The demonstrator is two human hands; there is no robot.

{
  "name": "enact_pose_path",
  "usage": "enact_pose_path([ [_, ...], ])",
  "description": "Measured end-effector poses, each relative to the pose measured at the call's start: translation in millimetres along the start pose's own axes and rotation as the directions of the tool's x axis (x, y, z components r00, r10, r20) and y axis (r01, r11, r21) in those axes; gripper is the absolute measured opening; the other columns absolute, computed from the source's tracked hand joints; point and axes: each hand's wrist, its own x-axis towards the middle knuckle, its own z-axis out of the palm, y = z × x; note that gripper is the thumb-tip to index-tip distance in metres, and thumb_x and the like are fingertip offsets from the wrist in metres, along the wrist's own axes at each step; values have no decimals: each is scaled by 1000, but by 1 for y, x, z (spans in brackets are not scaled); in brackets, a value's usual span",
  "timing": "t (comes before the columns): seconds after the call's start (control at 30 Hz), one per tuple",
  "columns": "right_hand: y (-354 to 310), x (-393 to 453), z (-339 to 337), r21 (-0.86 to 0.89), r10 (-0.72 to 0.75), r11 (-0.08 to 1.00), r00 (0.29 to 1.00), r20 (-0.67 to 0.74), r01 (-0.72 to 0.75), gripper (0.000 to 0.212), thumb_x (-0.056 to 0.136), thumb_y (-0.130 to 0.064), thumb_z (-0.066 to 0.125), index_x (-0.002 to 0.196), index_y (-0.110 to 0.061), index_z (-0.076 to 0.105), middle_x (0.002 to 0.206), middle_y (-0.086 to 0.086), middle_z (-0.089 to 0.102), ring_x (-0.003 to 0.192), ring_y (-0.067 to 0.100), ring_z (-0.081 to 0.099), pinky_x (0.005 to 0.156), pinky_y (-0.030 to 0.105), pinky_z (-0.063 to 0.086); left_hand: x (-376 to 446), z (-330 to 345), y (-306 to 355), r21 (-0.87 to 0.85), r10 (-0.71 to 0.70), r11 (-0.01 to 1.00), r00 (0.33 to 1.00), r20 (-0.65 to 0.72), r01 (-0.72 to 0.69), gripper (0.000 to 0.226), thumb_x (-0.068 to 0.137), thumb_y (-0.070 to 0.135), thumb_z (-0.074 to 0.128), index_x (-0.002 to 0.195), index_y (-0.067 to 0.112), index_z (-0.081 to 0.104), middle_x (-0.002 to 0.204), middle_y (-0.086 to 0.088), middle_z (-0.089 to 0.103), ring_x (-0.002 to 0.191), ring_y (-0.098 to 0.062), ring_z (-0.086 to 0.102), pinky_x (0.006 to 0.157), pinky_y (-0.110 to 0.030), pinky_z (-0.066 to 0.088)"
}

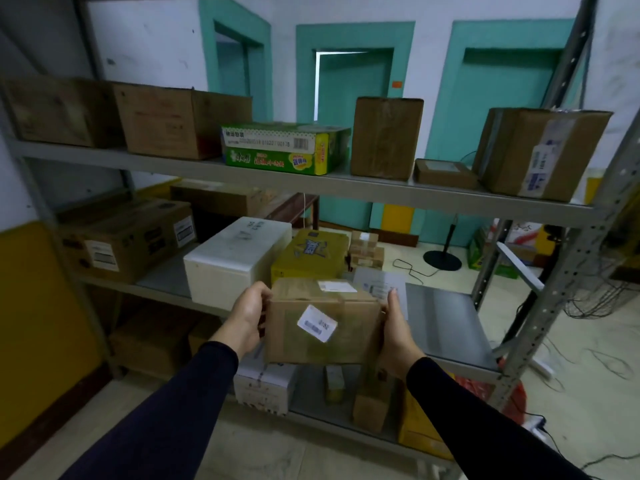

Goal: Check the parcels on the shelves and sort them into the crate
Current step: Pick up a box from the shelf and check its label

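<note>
I hold a brown cardboard parcel (322, 320) with a white barcode label in front of the middle shelf (446, 320). My left hand (247, 315) grips its left side with fingers curled round the edge. My right hand (394, 327) presses flat against its right side, fingers straight. Behind the parcel on the middle shelf stand a white foam box (235, 261), a yellow-green box (311, 252) and a flat grey mailer (379, 284). No crate is in view.
The top shelf (311, 180) carries several brown cartons, a green printed box (287, 147) and a small flat box (445, 173). More parcels sit on the bottom shelf (318, 407). A perforated metal upright (568, 271) stands at right; cables and a lamp base (442, 260) lie on the floor.
</note>
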Motion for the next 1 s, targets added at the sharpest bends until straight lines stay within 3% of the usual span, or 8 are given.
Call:
enact_pose_path([
  [0.1,-13,4,-3,0,-11,1000,1000,-22,11,59,101,-65,34,123,-17,61,110,10,68,104,28,64,103,47,48,-4,-4,3,31,12,999,1000,5,-12,29,80,-11,35,95,4,55,87,-18,56,50,-16,56,40,-19,39],
  [0.2,-21,2,1,-95,-28,995,1000,6,28,36,105,-50,43,116,-19,57,106,7,65,96,24,65,84,39,53,-2,-10,4,98,46,994,994,101,-56,68,75,-20,31,134,4,53,111,-23,62,98,-34,64,67,-39,55],
  [0.27,-21,2,6,-195,-65,978,998,26,68,34,104,-40,50,130,-19,55,112,7,67,102,25,67,88,43,57,-1,-12,6,150,85,983,988,129,-104,79,75,-20,32,146,13,44,115,-21,63,105,-35,63,77,-46,57],
  [0.37,-18,4,10,-252,-125,959,992,27,128,23,105,-31,51,128,-28,54,111,2,67,105,24,66,95,47,56,-3,-12,11,205,133,967,985,112,-154,70,80,-19,34,140,14,47,110,-19,63,100,-34,63,83,-48,54],
  [0.5,-15,-1,12,-261,-175,948,983,52,183,27,106,-31,51,133,-30,53,113,-2,66,104,19,65,81,36,56,-2,-12,16,153,142,976,985,102,-157,31,84,-12,41,107,2,55,100,-18,64,90,-31,62,75,-40,48],
  [0.57,-11,0,11,-269,-182,944,981,63,192,36,105,-32,52,141,-28,50,119,-1,66,106,20,65,79,35,56,2,-12,15,80,147,984,983,112,-156,18,94,1,45,105,4,58,98,-15,66,91,-28,63,75,-37,48],
  [0.7,-6,0,5,-303,-191,930,978,88,209,50,104,-31,54,152,-30,40,128,0,61,111,19,62,80,35,54,1,-11,14,23,148,988,980,133,-152,24,103,19,42,99,14,66,85,-6,67,81,-22,62,69,-35,46],
  [1.0,-9,6,-2,-390,-181,889,966,186,242,62,98,-27,64,152,-40,36,138,-8,55,127,18,52,102,44,49,2,-1,20,79,130,987,980,151,-143,37,105,44,35,90,25,63,89,-2,64,85,-18,58,88,-39,45],
])
